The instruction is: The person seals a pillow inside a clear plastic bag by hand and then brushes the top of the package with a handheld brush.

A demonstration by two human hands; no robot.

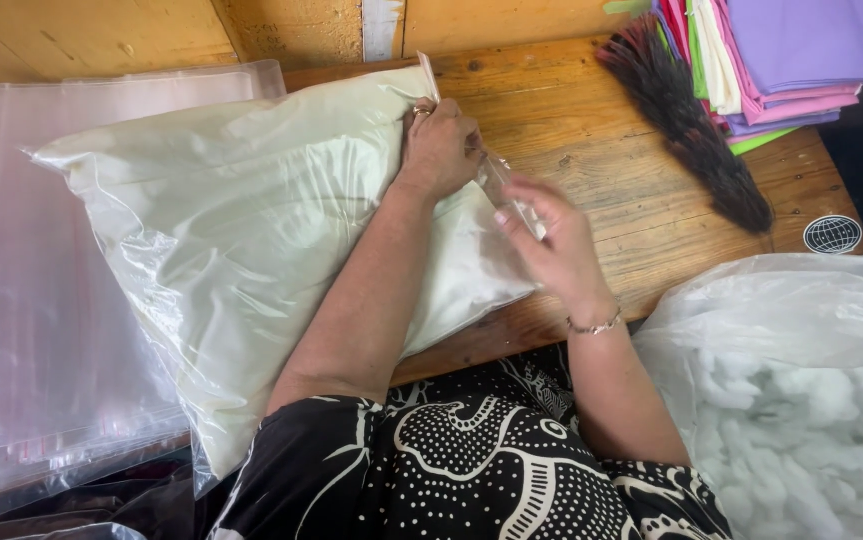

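Observation:
A pale green pillow [241, 230] inside a clear plastic bag lies across the wooden table [591, 130]. My left hand [439, 148], with a ring on one finger, presses down on the pillow near the bag's open end. My right hand [551, 240], a bracelet on its wrist, pinches the clear flap of the bag [496, 178] at the pillow's right edge. Both forearms reach across from the lower middle of the view.
A stack of flat clear plastic bags [41, 300] lies at the left. A large clear bag of white stuffing [801, 400] sits at the lower right. A dark feather duster [691, 130] and folded pastel fabrics [791, 55] are at the upper right.

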